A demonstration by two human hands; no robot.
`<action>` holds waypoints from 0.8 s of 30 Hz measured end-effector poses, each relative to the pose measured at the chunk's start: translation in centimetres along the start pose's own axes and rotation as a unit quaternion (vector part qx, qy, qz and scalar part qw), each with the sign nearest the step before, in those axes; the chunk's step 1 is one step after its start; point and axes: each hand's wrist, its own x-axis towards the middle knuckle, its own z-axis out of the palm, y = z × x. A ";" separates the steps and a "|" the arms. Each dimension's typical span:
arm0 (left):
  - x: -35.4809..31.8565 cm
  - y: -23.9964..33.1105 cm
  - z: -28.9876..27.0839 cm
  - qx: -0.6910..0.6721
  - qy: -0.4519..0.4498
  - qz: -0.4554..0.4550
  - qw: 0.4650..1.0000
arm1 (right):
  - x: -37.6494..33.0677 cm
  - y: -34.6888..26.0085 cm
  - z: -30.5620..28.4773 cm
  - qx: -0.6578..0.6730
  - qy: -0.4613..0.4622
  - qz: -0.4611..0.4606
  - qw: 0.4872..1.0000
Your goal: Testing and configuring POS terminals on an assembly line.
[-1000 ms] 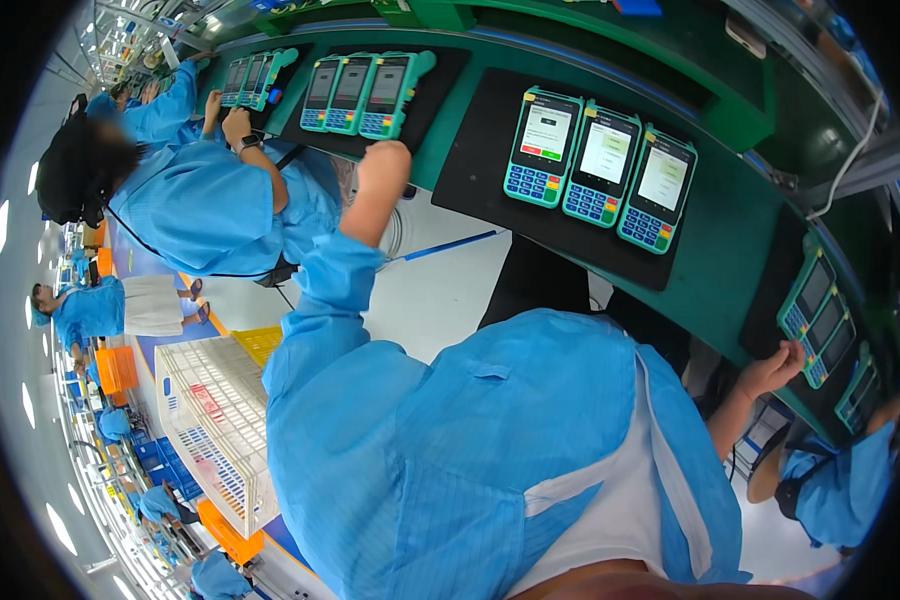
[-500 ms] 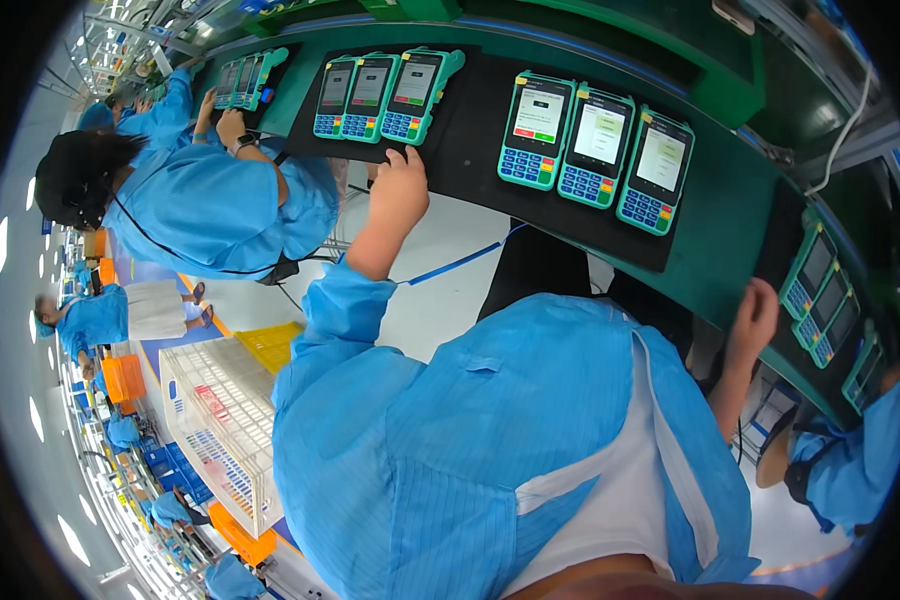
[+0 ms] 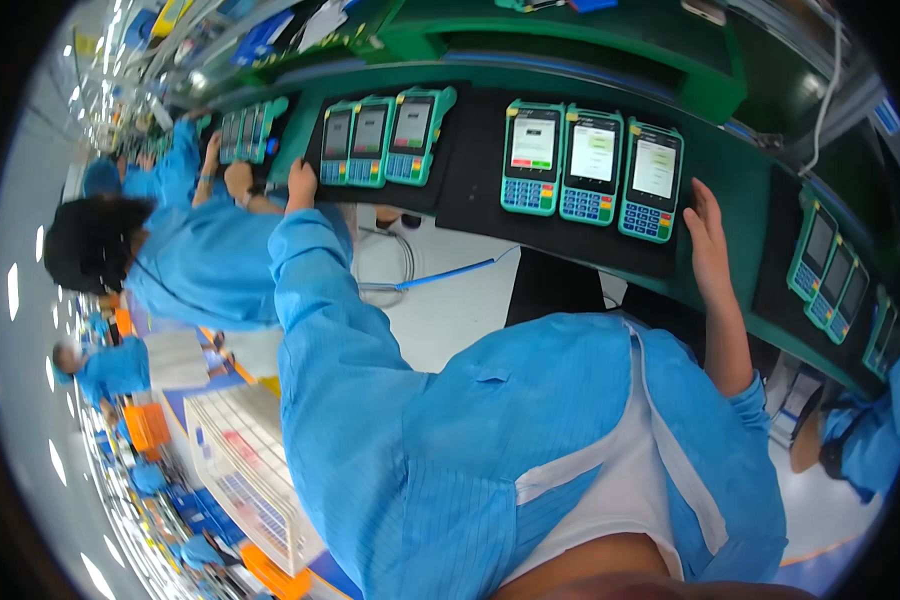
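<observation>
Your left hand (image 3: 303, 184): curled beside three dim-screened terminals (image 3: 370, 142); grip, cannot tell. Your right hand (image 3: 708, 238): loosely spread, beside three bright-screened terminals (image 3: 592, 165).

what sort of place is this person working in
Probably an electronics factory: card terminals stand out in groups on black mats along a green bench, and several people nearby wear matching blue smocks.

Site type: electronics factory hall. Indicators: a long green worktop (image 3: 735, 215) carries uniform payment terminals (image 3: 590, 165) in rows on black mats (image 3: 475, 190), between the left fingers (image 3: 302, 174) and right fingers (image 3: 705, 202). Left of the left fingers, blue-smocked co-workers (image 3: 200, 265) line the same worktop. Left rear of those fingers: orange bins (image 3: 147, 425), a white slatted crate (image 3: 255, 505), rows of ceiling lights (image 3: 13, 290).
</observation>
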 end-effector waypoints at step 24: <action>-3.0 10.9 3.9 0.083 -0.043 -0.004 0.996 | -2.9 1.4 -7.5 -0.038 0.150 -0.002 0.988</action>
